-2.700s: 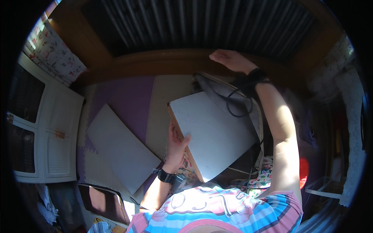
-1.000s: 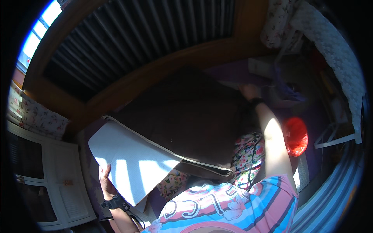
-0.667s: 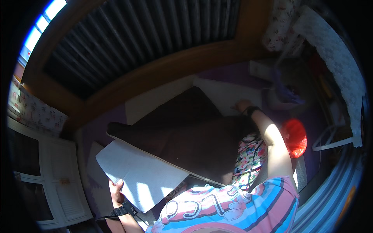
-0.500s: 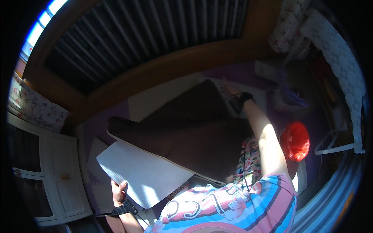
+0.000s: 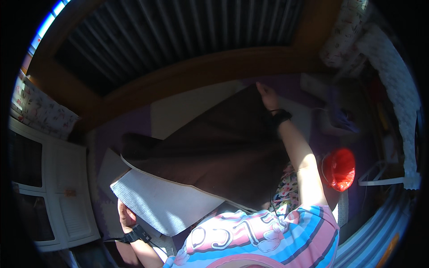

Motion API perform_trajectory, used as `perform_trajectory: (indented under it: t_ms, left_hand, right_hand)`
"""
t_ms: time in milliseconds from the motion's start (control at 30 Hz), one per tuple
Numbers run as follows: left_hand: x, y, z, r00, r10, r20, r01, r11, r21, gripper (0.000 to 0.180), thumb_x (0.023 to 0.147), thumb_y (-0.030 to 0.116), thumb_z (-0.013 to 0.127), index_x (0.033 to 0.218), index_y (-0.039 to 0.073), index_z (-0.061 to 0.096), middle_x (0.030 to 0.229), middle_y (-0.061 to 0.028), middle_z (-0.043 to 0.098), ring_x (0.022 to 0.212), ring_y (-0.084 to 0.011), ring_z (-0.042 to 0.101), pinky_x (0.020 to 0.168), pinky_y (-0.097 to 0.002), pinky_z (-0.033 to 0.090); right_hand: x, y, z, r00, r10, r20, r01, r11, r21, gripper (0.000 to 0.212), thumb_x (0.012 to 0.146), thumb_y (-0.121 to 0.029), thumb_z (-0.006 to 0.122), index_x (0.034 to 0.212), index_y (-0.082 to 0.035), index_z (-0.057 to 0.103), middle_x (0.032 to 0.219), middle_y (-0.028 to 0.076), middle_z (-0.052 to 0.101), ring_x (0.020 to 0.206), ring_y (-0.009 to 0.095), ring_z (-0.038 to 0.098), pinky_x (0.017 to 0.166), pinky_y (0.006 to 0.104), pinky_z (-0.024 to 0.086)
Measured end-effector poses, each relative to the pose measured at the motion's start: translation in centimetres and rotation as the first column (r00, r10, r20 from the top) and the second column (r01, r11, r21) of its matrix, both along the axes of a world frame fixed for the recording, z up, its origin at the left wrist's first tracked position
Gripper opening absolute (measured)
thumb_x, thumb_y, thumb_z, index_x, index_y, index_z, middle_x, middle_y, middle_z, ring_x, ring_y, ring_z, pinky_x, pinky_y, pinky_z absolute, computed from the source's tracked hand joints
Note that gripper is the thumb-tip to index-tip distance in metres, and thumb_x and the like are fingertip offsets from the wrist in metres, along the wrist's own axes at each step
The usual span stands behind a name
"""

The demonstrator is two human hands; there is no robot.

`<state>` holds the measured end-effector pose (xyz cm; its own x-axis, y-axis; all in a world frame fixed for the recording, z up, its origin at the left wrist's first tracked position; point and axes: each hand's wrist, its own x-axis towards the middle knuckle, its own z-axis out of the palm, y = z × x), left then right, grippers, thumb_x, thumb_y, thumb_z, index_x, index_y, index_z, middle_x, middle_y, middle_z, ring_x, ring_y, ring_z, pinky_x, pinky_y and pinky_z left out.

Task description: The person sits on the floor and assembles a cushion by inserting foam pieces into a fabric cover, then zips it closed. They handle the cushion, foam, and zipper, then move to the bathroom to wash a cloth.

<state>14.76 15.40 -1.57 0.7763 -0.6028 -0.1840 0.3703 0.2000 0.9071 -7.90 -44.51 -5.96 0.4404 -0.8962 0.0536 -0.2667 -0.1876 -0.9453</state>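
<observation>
A large dark brown fabric cover [image 5: 210,152] with a pale edge lies slanted across my lap and the floor in front of me. Out of its lower left side sticks a white textured pad [image 5: 165,201], in sunlight, its other end hidden under the brown fabric. At the far corner of the cover, my right hand [image 5: 267,96] is closed on the fabric, arm stretched forward. My left hand [image 5: 126,216] is at the pad's near left edge, fingers curled against it and partly hidden. Each wrist wears a black strap with a small device.
Pale and purple floor mats [image 5: 178,114] spread beneath. Ahead stands a wooden frame with dark vertical slats [image 5: 187,27]. A white cabinet [image 5: 71,192] is on the left. To the right are a shiny red rounded object [image 5: 339,169], a white bent rack [image 5: 382,181] and a striped cloth [image 5: 380,232].
My right hand went from spread fingers beside the cover's far corner to gripping it, and that corner shifted forward and right. The left hand slid slightly left and down along the pad's edge.
</observation>
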Motion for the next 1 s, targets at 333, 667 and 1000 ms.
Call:
perform_trajectory:
  t_ms: [333, 667, 1000]
  left_hand:
    - [-4.9, -6.2, 6.3, 0.911, 0.149, 0.385, -0.204, 0.973, 0.106, 0.047, 0.085, 0.030, 0.072, 0.118, 0.002, 0.053, 0.108, -0.0062, 0.061, 0.096, -0.0147, 0.057, 0.090, -0.0292, 0.043]
    - [-6.4, -4.5, 7.0, 0.854, 0.142, 0.501, -0.201, 0.977, 0.065, 0.046, 0.086, 0.023, 0.070, 0.123, 0.002, 0.050, 0.111, -0.0080, 0.061, 0.099, -0.0158, 0.057, 0.091, -0.0292, 0.044]
    - [-6.0, -3.9, 7.1, 0.837, 0.152, 0.526, -0.248, 0.962, 0.118, 0.046, 0.088, 0.020, 0.069, 0.125, 0.001, 0.048, 0.112, -0.0083, 0.059, 0.102, -0.0165, 0.056, 0.092, -0.0296, 0.043]
  right_hand:
    - [-1.9, 0.5, -3.3, 0.976, -0.217, -0.003, 0.201, 0.910, -0.364, 0.055, 0.097, -0.048, 0.045, 0.090, 0.005, 0.056, 0.084, 0.025, 0.060, 0.079, 0.038, 0.058, 0.075, 0.0403, 0.043]
    - [-1.6, -0.6, -3.9, 0.962, -0.256, 0.097, 0.258, 0.733, -0.629, 0.036, 0.094, -0.030, 0.059, 0.075, 0.001, 0.062, 0.074, 0.026, 0.057, 0.063, 0.041, 0.055, 0.056, 0.0410, 0.043]
    - [-3.7, -1.6, -1.6, 0.945, -0.328, -0.015, 0.242, 0.726, -0.643, 0.039, 0.093, -0.032, 0.059, 0.070, 0.000, 0.060, 0.074, 0.026, 0.056, 0.072, 0.045, 0.054, 0.058, 0.0486, 0.042]
